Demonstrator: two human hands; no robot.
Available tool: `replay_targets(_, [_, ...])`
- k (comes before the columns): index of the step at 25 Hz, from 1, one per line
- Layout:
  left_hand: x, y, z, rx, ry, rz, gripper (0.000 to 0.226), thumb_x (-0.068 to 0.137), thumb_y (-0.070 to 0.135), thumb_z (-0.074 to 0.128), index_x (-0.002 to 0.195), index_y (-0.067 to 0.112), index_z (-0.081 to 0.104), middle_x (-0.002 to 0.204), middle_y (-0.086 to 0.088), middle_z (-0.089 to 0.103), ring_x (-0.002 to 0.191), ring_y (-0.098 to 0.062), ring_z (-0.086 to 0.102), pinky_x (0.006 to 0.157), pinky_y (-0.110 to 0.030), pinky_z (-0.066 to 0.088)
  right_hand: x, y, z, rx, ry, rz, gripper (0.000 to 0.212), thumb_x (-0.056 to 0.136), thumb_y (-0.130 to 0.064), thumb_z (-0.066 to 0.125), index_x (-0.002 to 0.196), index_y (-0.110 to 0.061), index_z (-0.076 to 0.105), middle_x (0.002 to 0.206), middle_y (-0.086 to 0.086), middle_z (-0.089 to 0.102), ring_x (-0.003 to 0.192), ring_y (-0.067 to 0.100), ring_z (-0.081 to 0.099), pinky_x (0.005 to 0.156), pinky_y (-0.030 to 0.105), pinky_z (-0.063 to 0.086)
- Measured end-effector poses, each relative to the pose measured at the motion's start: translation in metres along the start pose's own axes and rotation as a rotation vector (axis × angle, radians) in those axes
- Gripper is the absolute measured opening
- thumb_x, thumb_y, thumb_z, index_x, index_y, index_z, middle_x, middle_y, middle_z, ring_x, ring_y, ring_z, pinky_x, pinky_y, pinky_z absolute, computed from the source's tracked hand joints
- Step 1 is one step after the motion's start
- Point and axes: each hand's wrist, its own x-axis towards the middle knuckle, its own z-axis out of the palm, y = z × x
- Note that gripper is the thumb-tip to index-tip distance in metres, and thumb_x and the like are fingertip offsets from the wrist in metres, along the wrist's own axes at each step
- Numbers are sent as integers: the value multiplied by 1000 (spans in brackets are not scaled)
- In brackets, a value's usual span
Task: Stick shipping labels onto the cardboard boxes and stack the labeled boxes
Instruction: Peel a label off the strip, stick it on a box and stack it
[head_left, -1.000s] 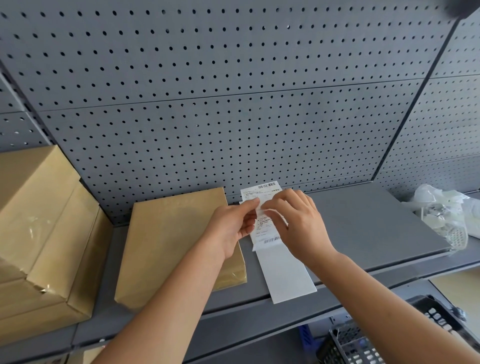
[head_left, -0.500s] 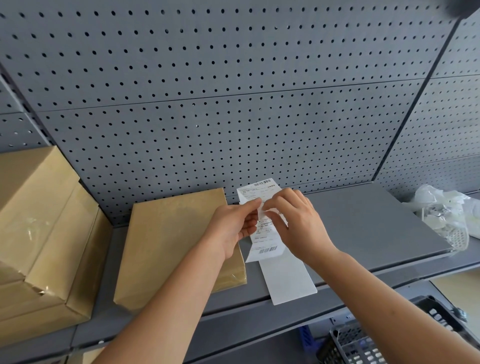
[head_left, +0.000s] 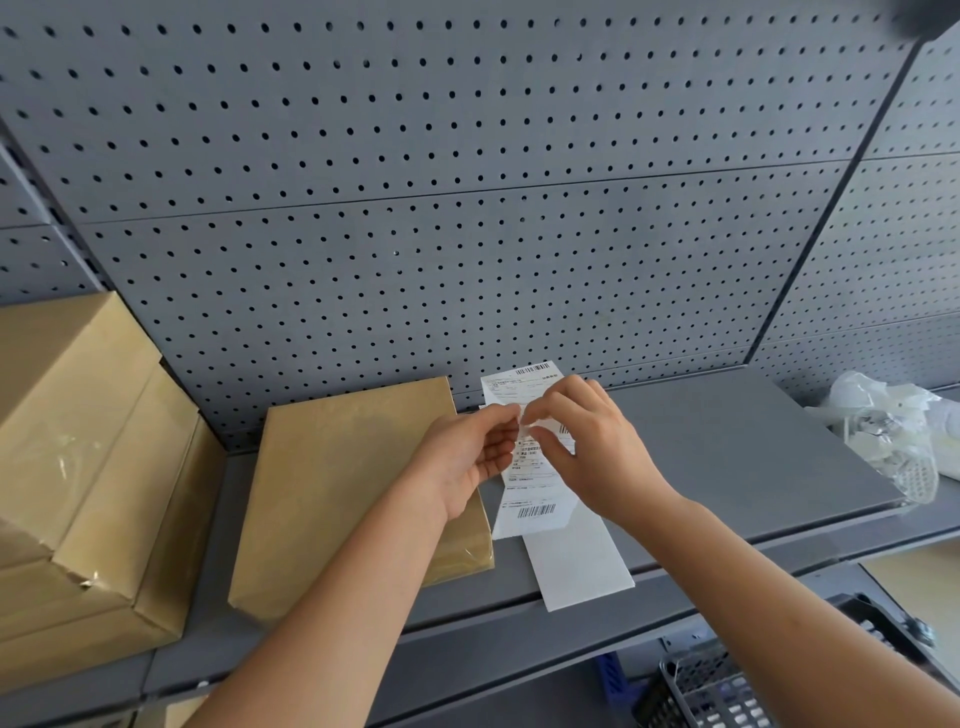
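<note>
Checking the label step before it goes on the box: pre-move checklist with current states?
1. Grip: left hand and right hand both pinch the shipping label: ok.
2. Label fully free of the white strip lying on the shelf: cannot tell.
3. Flat box top bare, lying flat: ok.
4. Label over the flat box: not ok, held beside its right edge.
5. Box stack at left, top face bare: ok.
</note>
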Motion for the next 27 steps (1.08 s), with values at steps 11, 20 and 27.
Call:
replay_targets(11, [-4, 4, 9, 115, -88, -36, 22, 98, 24, 63, 109, 7, 73, 87, -11, 74, 74, -25, 67, 70, -34, 57, -2, -14, -14, 13, 46, 89, 12, 96, -1, 55, 98, -10, 62, 94, -2, 67, 89, 7, 47, 75, 26, 35])
replay_targets(20, [-2, -2, 13, 348, 1, 46, 23, 95, 18, 69, 103, -4, 72, 88, -12, 76, 68, -22, 69, 54, -26, 54, -10, -14, -31, 141, 65, 169, 13, 99, -6, 50, 100, -17, 57, 96, -5, 66, 80, 14, 55, 68, 34, 47])
replay_targets(27, [5, -5, 15, 507, 51, 93, 23, 93, -5, 51, 89, -9, 72, 94, -21, 75, 75, -29, 65, 59, -33, 51, 1, -39, -74, 201, 225, 90, 16, 97, 2, 49, 100, -11, 58, 100, 0, 67, 93, 17, 61, 78, 30, 45])
